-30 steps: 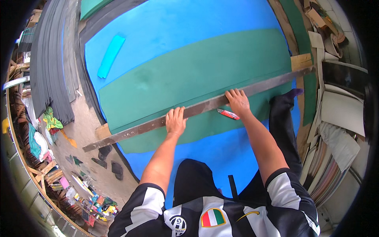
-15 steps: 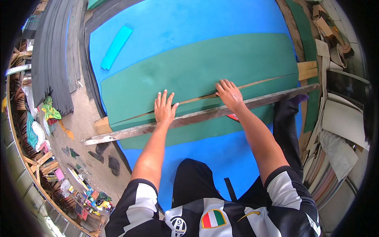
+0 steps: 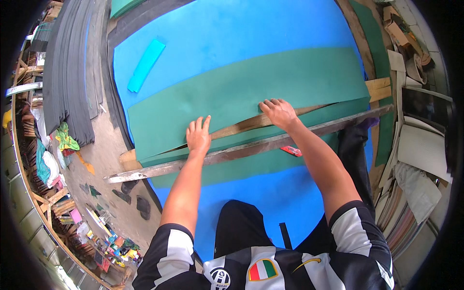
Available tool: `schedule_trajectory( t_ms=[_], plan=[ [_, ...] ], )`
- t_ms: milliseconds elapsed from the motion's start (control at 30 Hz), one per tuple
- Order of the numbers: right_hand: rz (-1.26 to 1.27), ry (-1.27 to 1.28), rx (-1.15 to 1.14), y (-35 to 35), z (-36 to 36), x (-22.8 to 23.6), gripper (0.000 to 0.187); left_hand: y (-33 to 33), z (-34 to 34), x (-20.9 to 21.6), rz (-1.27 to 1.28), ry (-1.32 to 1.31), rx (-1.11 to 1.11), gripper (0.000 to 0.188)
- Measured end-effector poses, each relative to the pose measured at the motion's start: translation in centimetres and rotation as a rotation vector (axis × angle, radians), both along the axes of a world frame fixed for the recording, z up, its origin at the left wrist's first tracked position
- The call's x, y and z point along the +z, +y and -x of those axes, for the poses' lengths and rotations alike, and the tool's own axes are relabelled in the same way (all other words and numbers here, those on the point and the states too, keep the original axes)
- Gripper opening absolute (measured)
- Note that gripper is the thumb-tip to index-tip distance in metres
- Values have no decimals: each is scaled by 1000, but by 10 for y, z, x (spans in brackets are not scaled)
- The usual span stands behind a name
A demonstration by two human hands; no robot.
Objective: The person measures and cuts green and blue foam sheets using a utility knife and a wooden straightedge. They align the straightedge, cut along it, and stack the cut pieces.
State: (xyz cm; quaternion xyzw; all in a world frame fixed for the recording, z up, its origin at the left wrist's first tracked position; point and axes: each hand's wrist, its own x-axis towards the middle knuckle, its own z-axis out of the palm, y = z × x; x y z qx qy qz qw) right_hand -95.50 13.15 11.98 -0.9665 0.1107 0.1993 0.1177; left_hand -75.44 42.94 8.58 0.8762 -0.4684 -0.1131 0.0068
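Observation:
A wide green foam sheet [image 3: 251, 79] lies across a blue sheet [image 3: 232, 29]. Its near edge bows away from a narrower green strip [image 3: 319, 113], and a wooden board [image 3: 249, 124] shows in the gap. My left hand [image 3: 198, 137] grips that edge left of the middle, fingers on top and thumb hidden. Further right, my right hand [image 3: 280, 113] has its fingers curled over the same edge. A long worn straight bar [image 3: 251, 148] lies across the green material, nearer to me than my hands. A red tool [image 3: 291, 151], perhaps a cutter, sits just below the bar.
A turquoise piece [image 3: 146, 65] lies on the blue sheet at the far left. Stacked dark sheets [image 3: 65, 72] stand on the left, with sandals [image 3: 142, 207] on the floor. Boards and pale sheets [image 3: 420, 142] lean at the right. My knee [image 3: 241, 222] presses on the blue sheet.
My hands have gone from lying flat to curling on the green foam sheet's edge. The gap over the wooden board has widened, and more of the red tool shows.

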Motion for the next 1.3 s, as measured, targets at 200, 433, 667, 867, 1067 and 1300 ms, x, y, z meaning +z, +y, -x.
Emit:
schedule_trajectory(
  t_ms=[200, 433, 667, 867, 1067, 1300],
  plan=[
    [131, -253, -132, -25, 56, 6, 46, 18, -10, 15, 34, -62, -23, 71],
    [90, -235, -259, -27, 75, 41, 43, 60, -10, 52, 34, 16, -1, 58],
    [102, -202, -318, -50, 115, 140, 25, 89, -41, 176, 12, 45, -1, 54],
    [88, -336, -361, -12, 133, 303, 18, 111, -70, 294, 35, 174, -108, 37],
    [148, -142, -404, -16, 164, 380, 24, 84, -53, 373, -51, 186, -124, 26],
    [96, 19, -355, -34, 204, 361, 32, 70, -20, 395, -83, 160, -94, 28]
  ],
)
